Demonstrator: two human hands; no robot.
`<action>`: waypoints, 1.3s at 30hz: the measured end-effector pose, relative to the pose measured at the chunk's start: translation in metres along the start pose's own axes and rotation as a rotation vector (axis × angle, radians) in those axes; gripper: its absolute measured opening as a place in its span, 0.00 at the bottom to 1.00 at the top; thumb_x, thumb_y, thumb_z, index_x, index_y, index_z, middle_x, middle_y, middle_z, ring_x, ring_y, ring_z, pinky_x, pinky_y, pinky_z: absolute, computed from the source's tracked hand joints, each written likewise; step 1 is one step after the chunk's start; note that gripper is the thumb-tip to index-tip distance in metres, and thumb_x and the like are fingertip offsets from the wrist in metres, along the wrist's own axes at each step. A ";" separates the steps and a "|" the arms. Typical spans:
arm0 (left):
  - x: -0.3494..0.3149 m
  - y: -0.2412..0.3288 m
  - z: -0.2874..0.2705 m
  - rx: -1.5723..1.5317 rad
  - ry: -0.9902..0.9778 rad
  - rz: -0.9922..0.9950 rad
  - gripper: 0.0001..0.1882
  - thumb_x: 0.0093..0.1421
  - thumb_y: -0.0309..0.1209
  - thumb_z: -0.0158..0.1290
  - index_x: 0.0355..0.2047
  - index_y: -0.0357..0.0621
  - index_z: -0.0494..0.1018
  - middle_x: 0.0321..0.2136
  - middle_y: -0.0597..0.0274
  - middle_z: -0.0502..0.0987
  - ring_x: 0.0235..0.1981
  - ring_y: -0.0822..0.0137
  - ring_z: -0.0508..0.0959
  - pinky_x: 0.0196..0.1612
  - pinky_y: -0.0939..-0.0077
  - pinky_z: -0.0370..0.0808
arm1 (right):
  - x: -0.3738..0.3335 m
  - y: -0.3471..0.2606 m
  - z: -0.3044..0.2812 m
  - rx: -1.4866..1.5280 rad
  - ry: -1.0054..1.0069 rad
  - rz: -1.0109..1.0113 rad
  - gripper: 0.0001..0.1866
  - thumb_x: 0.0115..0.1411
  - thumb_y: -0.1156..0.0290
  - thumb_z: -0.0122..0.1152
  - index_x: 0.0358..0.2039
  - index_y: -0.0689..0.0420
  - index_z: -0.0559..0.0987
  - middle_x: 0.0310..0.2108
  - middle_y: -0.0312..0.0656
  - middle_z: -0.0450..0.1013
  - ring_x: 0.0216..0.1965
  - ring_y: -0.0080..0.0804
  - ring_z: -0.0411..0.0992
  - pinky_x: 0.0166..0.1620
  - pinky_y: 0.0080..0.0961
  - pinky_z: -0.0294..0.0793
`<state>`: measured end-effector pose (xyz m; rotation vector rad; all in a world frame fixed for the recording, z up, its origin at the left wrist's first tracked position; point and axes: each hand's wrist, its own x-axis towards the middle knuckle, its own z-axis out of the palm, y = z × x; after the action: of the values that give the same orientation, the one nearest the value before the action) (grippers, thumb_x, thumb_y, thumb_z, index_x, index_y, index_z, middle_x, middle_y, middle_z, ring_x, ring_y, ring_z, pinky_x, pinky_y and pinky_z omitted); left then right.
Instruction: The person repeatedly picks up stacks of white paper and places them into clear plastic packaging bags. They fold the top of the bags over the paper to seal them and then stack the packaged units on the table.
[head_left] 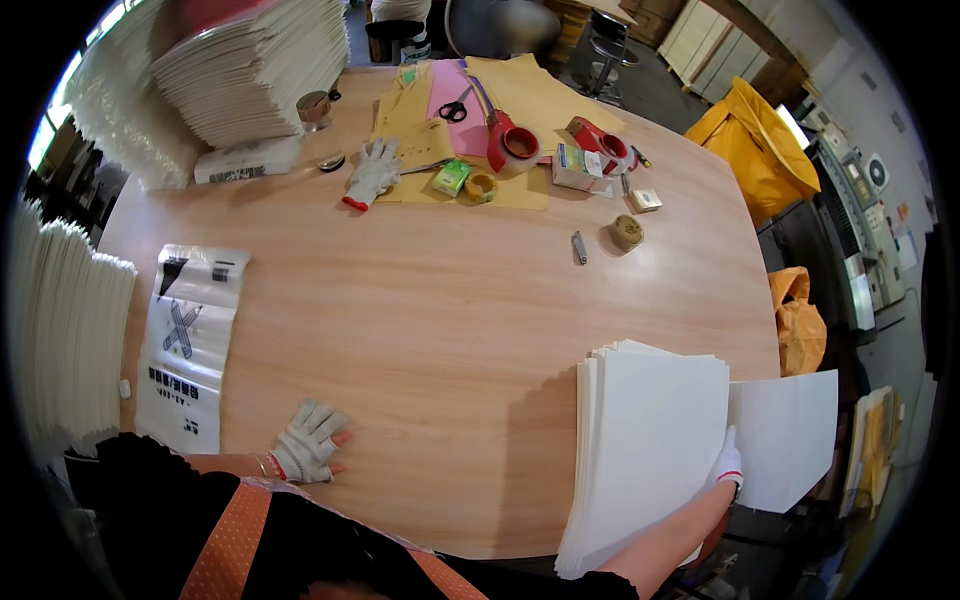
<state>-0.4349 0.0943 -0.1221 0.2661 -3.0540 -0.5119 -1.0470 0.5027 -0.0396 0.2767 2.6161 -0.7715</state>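
My left hand (310,441), in a grey knit glove with bare fingertips, lies on the wooden table (400,320), fingers spread and nothing in it. At the right, a thick stack of large white paper (655,440) stands near the table's front edge. Along its right side is my right hand (731,462), in a white glove, gripping a white sheet (788,440) that reaches out past the table's edge. Most of this hand's fingers are hidden. To the left of my left hand lies a clear printed plastic wrapper (192,345).
Tall white paper stacks (70,330) line the left side. At the back lie scissors (455,106), red tape dispensers (513,145), spare gloves (374,172), a tape roll (627,232), a nail clipper (580,248) and yellow-brown paper (545,90). A yellow bag (755,150) stands beyond the right edge.
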 end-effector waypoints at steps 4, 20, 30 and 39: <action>0.006 -0.001 -0.004 0.002 0.024 0.029 0.35 0.38 0.47 0.61 0.44 0.41 0.68 0.50 0.45 0.65 0.50 0.42 0.64 0.51 0.33 0.58 | 0.011 0.004 0.004 0.127 -0.083 -0.003 0.42 0.62 0.36 0.36 0.50 0.68 0.73 0.47 0.50 0.74 0.47 0.42 0.71 0.50 0.33 0.69; 0.019 0.000 -0.016 0.019 0.016 0.064 0.33 0.40 0.49 0.57 0.41 0.38 0.67 0.48 0.46 0.66 0.46 0.45 0.65 0.49 0.37 0.59 | 0.017 0.008 0.011 0.252 -0.162 -0.018 0.40 0.62 0.37 0.38 0.48 0.67 0.74 0.44 0.47 0.75 0.44 0.38 0.72 0.47 0.30 0.70; 0.010 -0.002 -0.014 -0.020 -0.020 0.063 0.33 0.41 0.47 0.57 0.43 0.38 0.65 0.47 0.44 0.65 0.46 0.44 0.65 0.48 0.34 0.59 | 0.008 -0.001 0.034 0.310 -0.206 -0.060 0.40 0.62 0.38 0.39 0.47 0.67 0.75 0.42 0.46 0.76 0.42 0.36 0.73 0.46 0.29 0.71; 0.002 0.001 -0.024 -0.035 -0.016 0.006 0.31 0.38 0.45 0.60 0.39 0.36 0.71 0.48 0.49 0.66 0.48 0.50 0.65 0.54 0.42 0.58 | -0.043 -0.013 0.090 0.369 -0.277 -0.142 0.37 0.62 0.40 0.42 0.48 0.66 0.75 0.42 0.43 0.76 0.40 0.33 0.73 0.45 0.26 0.71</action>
<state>-0.4357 0.0875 -0.0988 0.2521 -3.0568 -0.5693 -0.9835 0.4386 -0.0844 0.0775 2.2414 -1.2470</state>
